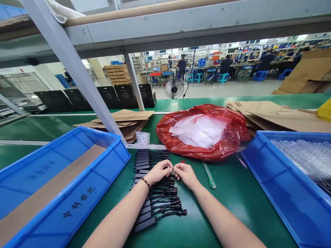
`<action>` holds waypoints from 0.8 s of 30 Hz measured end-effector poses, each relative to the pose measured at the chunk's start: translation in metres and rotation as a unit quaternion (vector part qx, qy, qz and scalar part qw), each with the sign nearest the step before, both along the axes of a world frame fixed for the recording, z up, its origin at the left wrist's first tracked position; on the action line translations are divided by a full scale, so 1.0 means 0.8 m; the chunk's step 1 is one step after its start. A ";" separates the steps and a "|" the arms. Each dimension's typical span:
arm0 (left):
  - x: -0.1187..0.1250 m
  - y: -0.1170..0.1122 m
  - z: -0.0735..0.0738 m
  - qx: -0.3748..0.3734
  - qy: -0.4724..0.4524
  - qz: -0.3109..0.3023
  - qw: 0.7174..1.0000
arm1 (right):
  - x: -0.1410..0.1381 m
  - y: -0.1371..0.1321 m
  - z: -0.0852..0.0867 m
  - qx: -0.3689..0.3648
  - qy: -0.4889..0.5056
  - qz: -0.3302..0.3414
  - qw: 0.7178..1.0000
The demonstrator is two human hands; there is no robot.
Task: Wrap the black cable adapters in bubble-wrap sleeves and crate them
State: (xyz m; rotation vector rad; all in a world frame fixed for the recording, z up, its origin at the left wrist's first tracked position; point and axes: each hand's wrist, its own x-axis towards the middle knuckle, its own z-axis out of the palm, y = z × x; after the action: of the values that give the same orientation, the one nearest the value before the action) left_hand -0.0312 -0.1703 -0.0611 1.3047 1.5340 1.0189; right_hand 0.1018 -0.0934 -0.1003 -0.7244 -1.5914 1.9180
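Observation:
My left hand (159,173), with a beaded bracelet at the wrist, is closed in a pinch above a row of black rectangular modules with short cables (143,210). Fingertip to fingertip with it, my right hand (186,175) is pinched too. Whatever sits between the fingers is too small and covered to name. Round connectors, several with red rings, end the cables on the row's right side. My forearms and left hand hide part of the row. A green box cutter (209,175) lies right of my right hand, and a small red piece (182,161) just behind it.
Blue bins stand left (103,179) and right (274,179); the right one holds bubble-wrapped items. Behind my hands sits a red plastic bag (165,132) of bubble pouches (201,131). Cardboard sheets (124,117) flank it. A slanted metal post (77,65) and overhead shelf (165,24) frame the bench.

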 end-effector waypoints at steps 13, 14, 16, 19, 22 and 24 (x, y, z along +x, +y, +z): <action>-0.003 0.003 -0.009 0.004 -0.037 0.072 0.997 | 0.007 0.021 0.007 -0.074 0.068 -0.115 0.988; -0.004 0.003 -0.009 0.009 -0.034 0.076 0.996 | 0.007 0.020 0.007 -0.070 0.065 -0.111 0.989; -0.005 0.003 -0.008 0.014 -0.027 0.086 0.996 | 0.006 0.017 0.007 -0.059 0.056 -0.100 0.992; -0.006 0.004 -0.009 0.008 -0.027 0.092 0.995 | 0.004 0.010 0.007 -0.036 0.040 -0.081 0.995; -0.005 0.004 -0.011 -0.002 -0.036 0.087 0.996 | 0.002 0.004 0.008 -0.023 0.023 -0.065 0.997; -0.004 0.004 -0.012 -0.004 -0.037 0.087 0.996 | 0.001 0.001 0.009 -0.019 0.016 -0.056 0.998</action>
State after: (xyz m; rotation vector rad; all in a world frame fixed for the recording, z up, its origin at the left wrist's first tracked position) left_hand -0.0340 -0.1669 -0.0710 1.1303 1.6148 1.1549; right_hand 0.1026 -0.0926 -0.0930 -0.7768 -1.4675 1.8736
